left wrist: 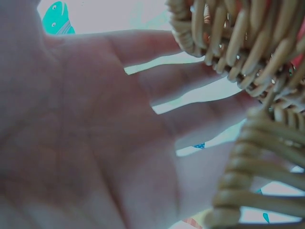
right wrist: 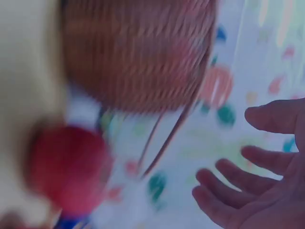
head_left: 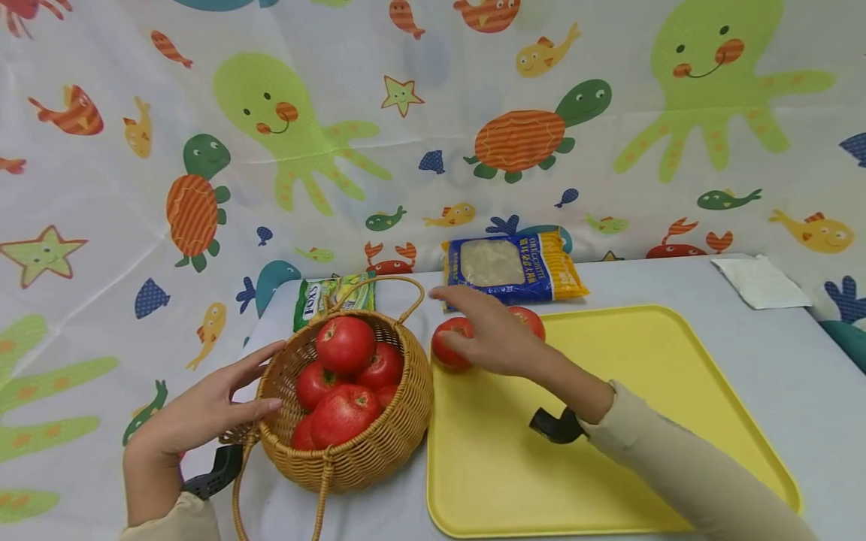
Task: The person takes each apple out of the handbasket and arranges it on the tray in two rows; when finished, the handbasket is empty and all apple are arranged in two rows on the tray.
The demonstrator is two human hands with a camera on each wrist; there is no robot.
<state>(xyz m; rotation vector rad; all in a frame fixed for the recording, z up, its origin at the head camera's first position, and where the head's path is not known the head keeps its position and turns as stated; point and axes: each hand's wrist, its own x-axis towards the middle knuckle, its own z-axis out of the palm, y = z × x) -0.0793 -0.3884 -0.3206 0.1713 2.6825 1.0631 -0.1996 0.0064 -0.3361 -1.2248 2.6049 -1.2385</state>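
Note:
A wicker basket with several red tomatoes stands on the grey table, left of a yellow tray. My left hand lies flat against the basket's left side, and its straight fingers reach the basket weave. Two more tomatoes lie at the tray's far left corner, one by the edge and one partly hidden. My right hand is spread just above them, palm down. The blurred right wrist view shows its fingers apart and empty, beside a tomato and the basket.
A blue and yellow pasta bag lies behind the tray, and a green sweets packet lies behind the basket. A white folded cloth sits at the far right. A sea-creature curtain hangs behind and left of the table.

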